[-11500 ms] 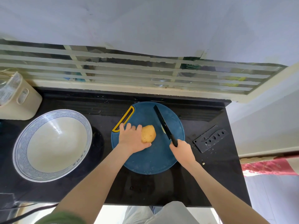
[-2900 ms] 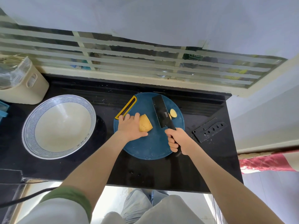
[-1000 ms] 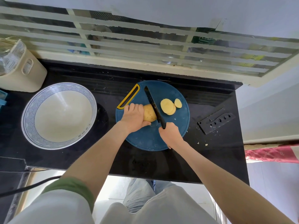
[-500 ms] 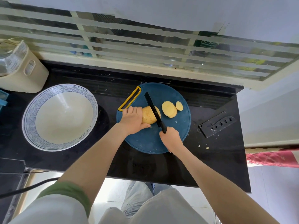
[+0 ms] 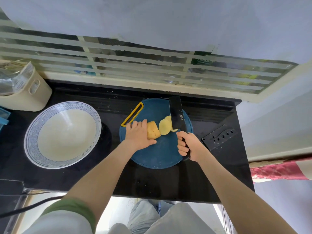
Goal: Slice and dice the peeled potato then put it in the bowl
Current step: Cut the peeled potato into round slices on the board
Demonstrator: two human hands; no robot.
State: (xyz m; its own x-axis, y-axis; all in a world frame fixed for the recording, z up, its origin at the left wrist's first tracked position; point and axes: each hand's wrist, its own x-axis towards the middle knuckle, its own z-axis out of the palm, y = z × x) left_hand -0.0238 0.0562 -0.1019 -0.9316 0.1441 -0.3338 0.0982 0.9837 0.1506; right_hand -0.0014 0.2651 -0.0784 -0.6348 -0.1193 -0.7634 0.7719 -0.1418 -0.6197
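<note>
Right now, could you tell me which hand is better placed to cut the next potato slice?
The right hand: it grips the knife, whose blade is at the cut slices beside the potato. The left hand is holding the potato down.

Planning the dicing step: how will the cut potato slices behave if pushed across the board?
The potato slices look thin and flat, so they should slide, not roll. They overlap, so they would likely shift together. Fresh cut faces may cling to the knife or cutting board.
</note>
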